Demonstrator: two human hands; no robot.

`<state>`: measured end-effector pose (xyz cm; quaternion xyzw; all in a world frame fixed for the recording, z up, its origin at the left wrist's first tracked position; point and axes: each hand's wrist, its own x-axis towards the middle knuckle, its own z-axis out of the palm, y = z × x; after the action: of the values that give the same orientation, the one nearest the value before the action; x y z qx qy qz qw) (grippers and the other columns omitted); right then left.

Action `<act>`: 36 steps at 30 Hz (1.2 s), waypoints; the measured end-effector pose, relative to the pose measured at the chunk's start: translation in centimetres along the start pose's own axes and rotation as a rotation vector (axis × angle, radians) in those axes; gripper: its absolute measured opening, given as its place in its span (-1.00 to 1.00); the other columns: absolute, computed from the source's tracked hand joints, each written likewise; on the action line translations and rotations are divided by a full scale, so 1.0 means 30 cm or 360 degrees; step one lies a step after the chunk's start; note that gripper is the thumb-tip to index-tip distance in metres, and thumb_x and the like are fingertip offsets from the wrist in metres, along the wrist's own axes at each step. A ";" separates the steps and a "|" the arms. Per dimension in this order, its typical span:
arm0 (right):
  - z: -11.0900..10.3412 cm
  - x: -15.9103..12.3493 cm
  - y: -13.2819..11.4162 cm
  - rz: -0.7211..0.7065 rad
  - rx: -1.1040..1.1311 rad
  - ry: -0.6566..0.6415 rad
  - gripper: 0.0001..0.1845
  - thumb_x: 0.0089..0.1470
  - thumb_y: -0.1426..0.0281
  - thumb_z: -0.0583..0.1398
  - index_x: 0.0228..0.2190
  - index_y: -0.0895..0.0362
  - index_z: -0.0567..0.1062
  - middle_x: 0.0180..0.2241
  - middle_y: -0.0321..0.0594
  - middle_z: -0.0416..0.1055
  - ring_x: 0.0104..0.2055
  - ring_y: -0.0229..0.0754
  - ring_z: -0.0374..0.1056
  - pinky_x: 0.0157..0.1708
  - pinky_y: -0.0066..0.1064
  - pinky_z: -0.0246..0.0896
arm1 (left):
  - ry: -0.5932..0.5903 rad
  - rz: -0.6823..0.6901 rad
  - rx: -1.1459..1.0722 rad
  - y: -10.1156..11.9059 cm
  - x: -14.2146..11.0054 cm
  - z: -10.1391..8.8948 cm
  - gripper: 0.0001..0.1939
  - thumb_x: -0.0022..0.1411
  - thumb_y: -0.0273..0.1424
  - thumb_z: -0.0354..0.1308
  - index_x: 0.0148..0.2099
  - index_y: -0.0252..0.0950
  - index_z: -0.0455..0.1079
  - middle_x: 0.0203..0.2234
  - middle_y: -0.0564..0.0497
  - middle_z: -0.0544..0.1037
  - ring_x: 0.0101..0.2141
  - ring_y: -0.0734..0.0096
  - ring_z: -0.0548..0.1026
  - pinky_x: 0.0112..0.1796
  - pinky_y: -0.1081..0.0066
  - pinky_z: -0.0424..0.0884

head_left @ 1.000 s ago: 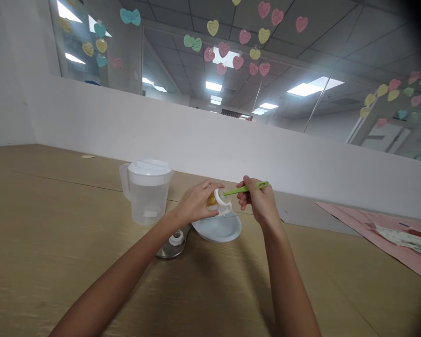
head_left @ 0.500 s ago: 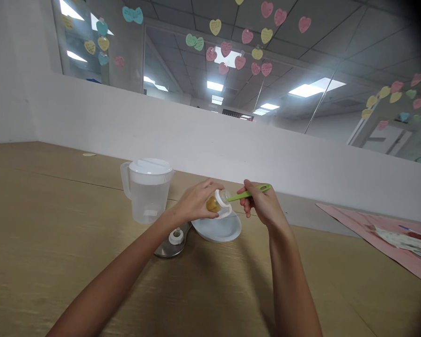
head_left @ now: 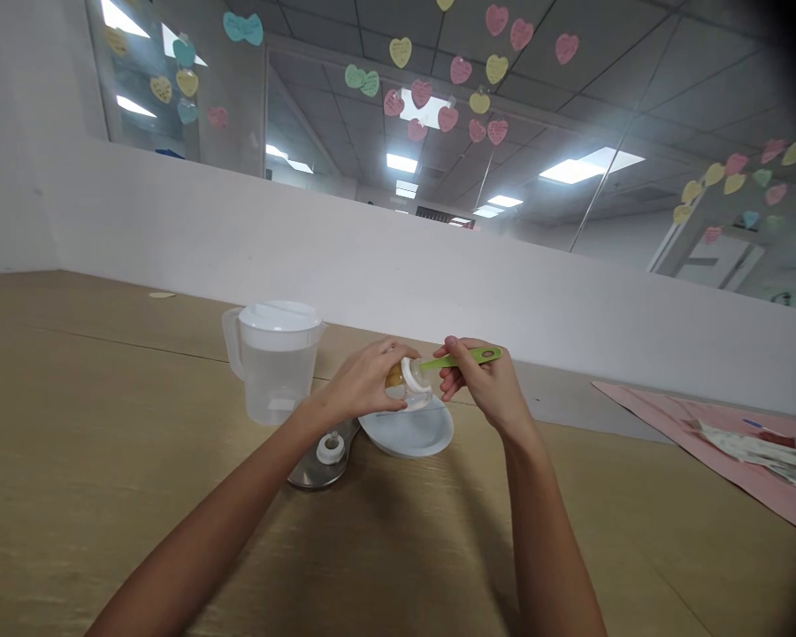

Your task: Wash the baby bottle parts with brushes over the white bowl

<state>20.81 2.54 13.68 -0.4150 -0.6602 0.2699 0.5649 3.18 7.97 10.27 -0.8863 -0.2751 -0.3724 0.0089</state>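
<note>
My left hand [head_left: 371, 380] is wrapped round a small baby bottle [head_left: 411, 379] with a white collar and handle. The bottle lies tilted on its side in the air, its mouth facing right, and something amber shows at its base end. In my right hand [head_left: 484, 380] is the green handle of a bottle brush [head_left: 464, 356]. The brush's far end goes into the bottle's mouth, so its head is hidden. Below both hands sits a shallow white dish [head_left: 411, 438]. A white bottle ring with a teat [head_left: 331, 448] rests on a metal tray [head_left: 315, 476] beside the dish.
A lidded clear pitcher [head_left: 279, 367] holding clear liquid stands behind my left forearm. At the right lies a pink cloth [head_left: 669, 416] with several items on it. A white wall [head_left: 371, 265] with glass above closes off the back of the table [head_left: 106, 442].
The bottle brush has moved left, deeper into the bottle, with my right hand closer to my left. The whole view has shifted slightly.
</note>
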 end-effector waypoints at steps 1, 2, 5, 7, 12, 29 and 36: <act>0.003 0.002 0.000 -0.0012 0.0043 0.0012 -0.59 -0.07 0.10 0.16 -0.45 0.24 0.46 -0.70 -0.31 0.32 -0.71 -0.31 0.27 -0.72 -0.50 0.24 | 0.0006 -0.0007 -0.0002 0.003 0.000 -0.003 -0.48 -0.13 -0.33 0.23 -0.06 -0.18 0.21 -0.23 0.03 0.35 -0.22 0.30 0.35 -0.28 0.39 0.27; 0.005 0.004 0.002 -0.0016 0.0085 0.0028 -0.60 -0.08 0.11 0.16 -0.46 0.24 0.46 -0.71 -0.31 0.31 -0.72 -0.31 0.26 -0.73 -0.50 0.23 | 0.0015 -0.0014 -0.0006 0.005 0.000 -0.006 -0.47 -0.13 -0.32 0.23 -0.06 -0.18 0.21 -0.24 0.03 0.35 -0.22 0.30 0.35 -0.28 0.39 0.27; 0.009 0.012 0.011 0.0038 0.0181 0.0078 -0.59 -0.10 0.11 0.18 -0.50 0.26 0.45 -0.76 -0.32 0.28 -0.75 -0.33 0.22 -0.79 -0.53 0.16 | 0.0029 -0.0008 -0.0039 0.006 -0.001 -0.011 -0.44 -0.14 -0.30 0.24 -0.04 -0.19 0.19 -0.23 0.03 0.34 -0.22 0.31 0.34 -0.27 0.39 0.28; 0.009 0.015 0.017 0.0106 0.0205 0.0091 -0.59 -0.11 0.11 0.19 -0.52 0.26 0.45 -0.77 -0.31 0.27 -0.77 -0.34 0.20 -0.81 -0.55 0.12 | 0.0011 0.0013 -0.0059 0.002 -0.002 -0.012 -0.44 -0.14 -0.30 0.24 -0.04 -0.20 0.19 -0.22 0.03 0.34 -0.20 0.31 0.34 -0.25 0.39 0.28; 0.004 0.009 0.021 0.0187 0.0210 0.0064 -0.60 -0.11 0.11 0.19 -0.52 0.24 0.46 -0.75 -0.31 0.30 -0.78 -0.36 0.18 -0.82 -0.55 0.08 | -0.0020 -0.0033 -0.0050 -0.007 -0.004 -0.027 -0.41 -0.16 -0.25 0.25 -0.04 -0.20 0.19 -0.22 0.02 0.34 -0.21 0.30 0.35 -0.27 0.37 0.29; -0.031 0.004 0.012 0.0151 -0.0106 0.0011 -0.55 -0.07 0.06 0.13 -0.48 0.24 0.46 -0.73 -0.33 0.28 -0.78 -0.37 0.16 -0.80 -0.54 0.07 | -0.0120 -0.0022 -0.0013 0.009 -0.010 -0.042 -0.44 -0.12 -0.28 0.24 -0.03 -0.21 0.19 -0.15 0.00 0.36 -0.15 0.27 0.35 -0.22 0.37 0.28; -0.016 0.006 0.011 0.0054 -0.0098 0.0077 -0.54 -0.09 0.04 0.14 -0.49 0.23 0.46 -0.74 -0.32 0.30 -0.76 -0.35 0.20 -0.78 -0.54 0.12 | -0.0136 -0.0058 0.0008 0.014 -0.010 -0.048 -0.45 -0.12 -0.33 0.23 -0.03 -0.19 0.20 -0.16 0.02 0.36 -0.18 0.29 0.36 -0.25 0.40 0.28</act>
<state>21.35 2.82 13.61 -0.4498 -0.6472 0.2488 0.5630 2.27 7.17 11.20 -0.8962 -0.2923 -0.3338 -0.0075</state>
